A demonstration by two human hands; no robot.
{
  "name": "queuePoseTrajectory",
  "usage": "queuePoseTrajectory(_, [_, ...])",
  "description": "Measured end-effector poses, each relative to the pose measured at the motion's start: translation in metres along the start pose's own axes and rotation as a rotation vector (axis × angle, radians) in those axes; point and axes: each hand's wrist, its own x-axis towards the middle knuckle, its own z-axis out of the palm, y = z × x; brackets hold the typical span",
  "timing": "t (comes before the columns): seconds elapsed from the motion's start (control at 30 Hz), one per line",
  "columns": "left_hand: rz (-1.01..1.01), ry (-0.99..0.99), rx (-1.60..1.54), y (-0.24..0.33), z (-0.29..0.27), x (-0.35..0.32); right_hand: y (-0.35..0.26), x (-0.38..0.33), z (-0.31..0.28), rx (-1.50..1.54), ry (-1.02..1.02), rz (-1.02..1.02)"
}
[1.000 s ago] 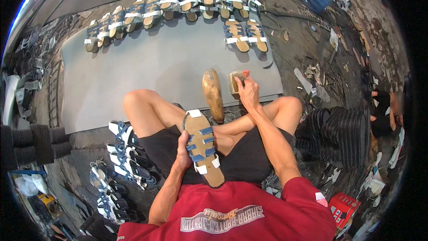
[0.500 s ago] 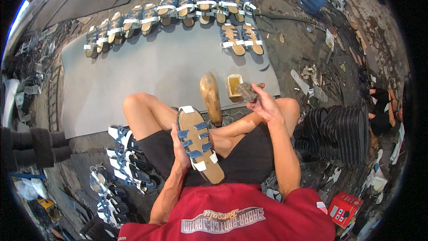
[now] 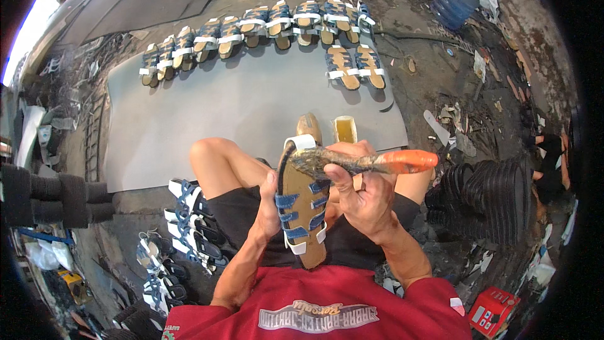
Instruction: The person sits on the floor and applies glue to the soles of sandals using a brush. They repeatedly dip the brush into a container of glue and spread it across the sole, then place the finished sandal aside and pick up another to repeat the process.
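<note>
My left hand (image 3: 268, 206) grips the left edge of a sandal (image 3: 302, 230) with a tan footbed, blue side straps and white tabs, toe end pointing away from me. In my right hand (image 3: 366, 195) is a paintbrush (image 3: 406, 162) with an orange handle, its dark, caked bristles against the sandal's toe end near a white strap. Behind the sandal stands a worn wooden shoe last (image 3: 308, 124), partly hidden. A small open container (image 3: 345, 129) of yellowish liquid sits to its right on the grey sheet (image 3: 207, 113).
Finished-looking sandals (image 3: 254, 20) stand in a row along the sheet's far edge, with a pair (image 3: 341, 69) nearer. More straps and sandals (image 3: 192, 226) lie by my left knee. Stacked black soles (image 3: 491, 198) are at right, a red box (image 3: 492, 311) lower right, a blue water jug (image 3: 454, 3) far right.
The paintbrush has come from beside the container to the sandal's toe end. The sandal has shifted slightly right in the view and now hides part of the shoe last.
</note>
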Motion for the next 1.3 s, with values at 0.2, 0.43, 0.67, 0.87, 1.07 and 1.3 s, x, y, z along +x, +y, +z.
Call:
queuePoseTrajectory(0.2, [0.178, 0.033, 0.04, -0.001, 0.006, 0.0, -0.005, 0.001, 0.012, -0.036, 0.056, -0.044])
queuePoseTrajectory(0.43, [0.265, 0.067, 0.068, 0.002, -0.01, 0.002, -0.021, -0.002, 0.005, 0.055, -0.022, 0.094])
queuePoseTrajectory(0.67, [0.248, 0.124, -0.005, 0.002, -0.015, -0.007, -0.023, -0.002, 0.012, -0.008, -0.135, -0.052])
queuePoseTrajectory(0.87, [0.272, 0.073, 0.06, -0.001, -0.013, -0.01, -0.025, 0.01, 0.029, 0.076, 0.083, -0.062])
queuePoseTrajectory(1.07, [0.308, 0.115, -0.272, -0.025, -0.034, -0.02, -0.017, 0.017, 0.021, 0.094, 0.187, 0.16])
queuePoseTrajectory(1.3, [0.276, 0.152, -0.225, -0.026, -0.037, -0.025, -0.01, 0.022, 0.035, -0.207, 0.075, -0.206])
